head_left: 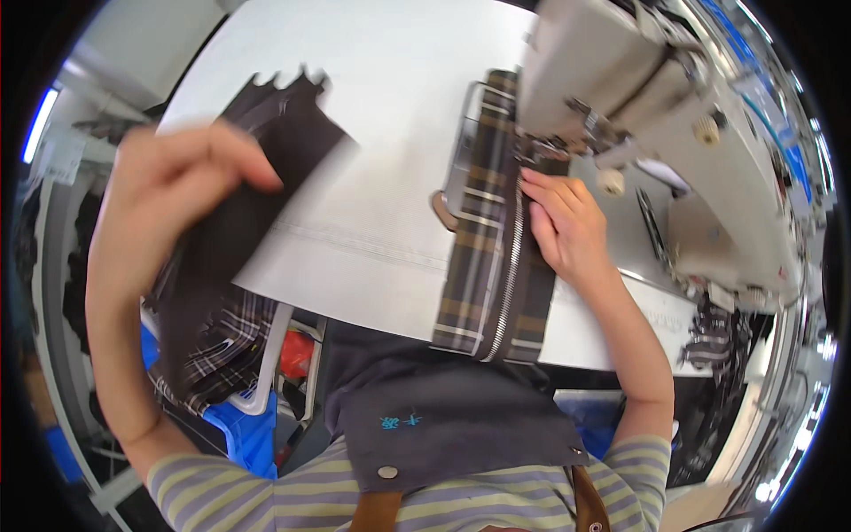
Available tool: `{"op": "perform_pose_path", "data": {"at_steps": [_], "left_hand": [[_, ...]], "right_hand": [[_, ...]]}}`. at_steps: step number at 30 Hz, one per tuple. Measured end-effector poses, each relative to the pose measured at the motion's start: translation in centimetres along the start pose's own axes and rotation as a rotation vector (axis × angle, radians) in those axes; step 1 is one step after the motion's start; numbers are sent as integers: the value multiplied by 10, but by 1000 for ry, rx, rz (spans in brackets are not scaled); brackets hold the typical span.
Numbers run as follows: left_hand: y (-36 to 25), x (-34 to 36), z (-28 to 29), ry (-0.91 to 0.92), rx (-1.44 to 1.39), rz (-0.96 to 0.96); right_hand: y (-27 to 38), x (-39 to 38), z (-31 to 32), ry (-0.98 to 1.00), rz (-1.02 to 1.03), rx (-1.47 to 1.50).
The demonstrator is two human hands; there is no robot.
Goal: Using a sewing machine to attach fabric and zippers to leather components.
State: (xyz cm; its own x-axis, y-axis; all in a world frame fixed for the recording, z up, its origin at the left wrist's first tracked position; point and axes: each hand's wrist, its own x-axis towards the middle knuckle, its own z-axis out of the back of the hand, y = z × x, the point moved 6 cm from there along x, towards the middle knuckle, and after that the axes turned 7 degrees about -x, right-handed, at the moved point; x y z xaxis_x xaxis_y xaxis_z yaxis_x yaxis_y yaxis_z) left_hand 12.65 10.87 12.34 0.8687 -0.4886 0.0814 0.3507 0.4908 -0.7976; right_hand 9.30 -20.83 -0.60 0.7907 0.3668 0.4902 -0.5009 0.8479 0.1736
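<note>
Open tabletop [390, 168] parts the curled left hand [177, 191], grip unclear, from a plaid strip [474, 266] running near-to-far beneath the half-open right hand [572, 222].

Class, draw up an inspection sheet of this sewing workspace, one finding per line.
Surface: white tabletop, partly covered.
Job's things: plaid strip with zipper, reaching the sewing machine; dark cloth at left.
Clutter: slim dark tool right of the strip.
Grips: right grip touches the strip near the zipper; left grip, blurred, overlaps the dark cloth, hold unclear.
Cables: none certain.
Surroundings: plaid pieces, red item below the tabletop's left side.
</note>
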Motion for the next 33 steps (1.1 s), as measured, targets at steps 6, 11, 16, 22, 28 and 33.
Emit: {"op": "perform_pose_path", "data": {"at_steps": [6, 11, 16, 22, 28, 33], "left_hand": [[-3, -5, -108, 101, 284, -398], [50, 18, -149, -152, 746, -776], [52, 44, -159, -84, 625, -773], [21, 67, -182, 23, 452, -911], [37, 69, -173, 44, 293, -777], [44, 59, -157, 0, 293, -796]], "right_hand": [[0, -1, -6, -86, 30, -48], [3, -4, -3, -135, 55, -55], [-3, -7, -6, -51, 16, -62], [-4, -7, -6, -94, 23, -49], [-4, -7, -7, -70, 7, -43], [-5, -8, -10, -86, 27, -39]]}}
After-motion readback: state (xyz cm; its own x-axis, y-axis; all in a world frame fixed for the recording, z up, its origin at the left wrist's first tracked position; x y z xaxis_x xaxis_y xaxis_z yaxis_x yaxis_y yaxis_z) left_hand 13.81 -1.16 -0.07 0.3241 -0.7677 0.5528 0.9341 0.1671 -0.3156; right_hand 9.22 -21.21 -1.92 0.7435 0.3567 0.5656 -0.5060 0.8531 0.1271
